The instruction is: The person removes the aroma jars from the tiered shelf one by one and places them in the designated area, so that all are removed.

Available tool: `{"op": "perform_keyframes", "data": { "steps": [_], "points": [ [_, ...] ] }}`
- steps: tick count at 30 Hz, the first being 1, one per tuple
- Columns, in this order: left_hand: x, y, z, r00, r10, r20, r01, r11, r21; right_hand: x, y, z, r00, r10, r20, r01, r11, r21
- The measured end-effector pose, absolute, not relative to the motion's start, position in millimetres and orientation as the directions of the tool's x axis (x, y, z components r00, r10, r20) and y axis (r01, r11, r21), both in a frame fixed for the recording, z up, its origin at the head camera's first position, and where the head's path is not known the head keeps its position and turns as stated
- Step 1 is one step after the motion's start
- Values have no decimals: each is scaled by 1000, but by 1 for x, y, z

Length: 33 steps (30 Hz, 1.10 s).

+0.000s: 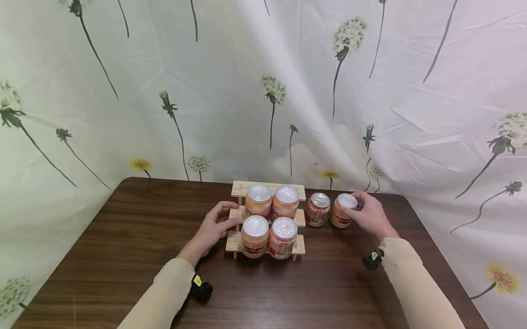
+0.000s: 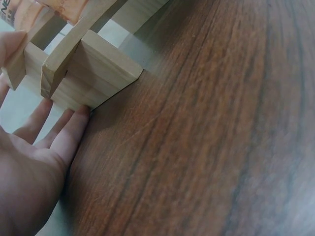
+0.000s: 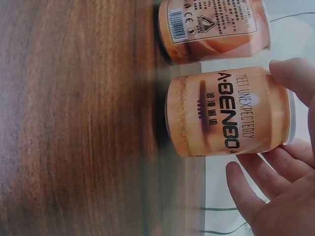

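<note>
head view: the right hand has thumb and fingers curled round the upper part of an orange can — it is upright, on or just above the dark table, beside a second can. the left hand, fingers spread and fairly straight, touches the left end of the wooden rack — four more cans stand there, two before two.
</note>
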<state>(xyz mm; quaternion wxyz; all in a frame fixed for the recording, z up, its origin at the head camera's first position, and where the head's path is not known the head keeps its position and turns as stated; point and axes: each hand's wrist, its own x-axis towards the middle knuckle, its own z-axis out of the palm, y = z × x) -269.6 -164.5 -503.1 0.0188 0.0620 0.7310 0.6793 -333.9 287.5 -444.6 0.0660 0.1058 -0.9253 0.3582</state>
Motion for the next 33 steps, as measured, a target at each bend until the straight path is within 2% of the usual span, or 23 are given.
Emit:
{"op": "perform_keyframes", "data": {
  "steps": [23,33],
  "points": [
    [-272,-165,-506,-992,116,45,54,72,996,-333,292,-448,-977,-166,137,-215,708,-672],
    [-272,-165,-507,-992,120,46,54,62,997,-328,285,-431,-950,-200,242,-309,731,-609]
  ]
}}
